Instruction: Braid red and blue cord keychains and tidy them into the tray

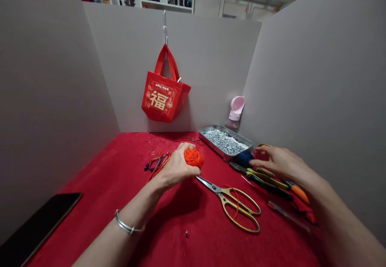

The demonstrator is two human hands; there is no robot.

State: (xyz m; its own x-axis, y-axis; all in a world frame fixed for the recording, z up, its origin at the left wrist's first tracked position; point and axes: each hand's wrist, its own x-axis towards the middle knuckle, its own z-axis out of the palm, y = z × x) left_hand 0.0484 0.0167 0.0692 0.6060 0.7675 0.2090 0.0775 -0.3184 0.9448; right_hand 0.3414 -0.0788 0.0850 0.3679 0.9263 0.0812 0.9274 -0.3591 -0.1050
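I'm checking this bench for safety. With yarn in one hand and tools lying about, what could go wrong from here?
1. The scissors point their tips at the left hand holding the orange yarn ball; a careless move might nick it.
2. A red thread lies across the scissors' handles and could drag them if pulled.
3. The right hand hovers near the tray of small metal parts; a knock might spill them.

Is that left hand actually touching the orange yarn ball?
Touching. The head view shows the left hand with its fingers curled around the yarn ball, with no gap between them.
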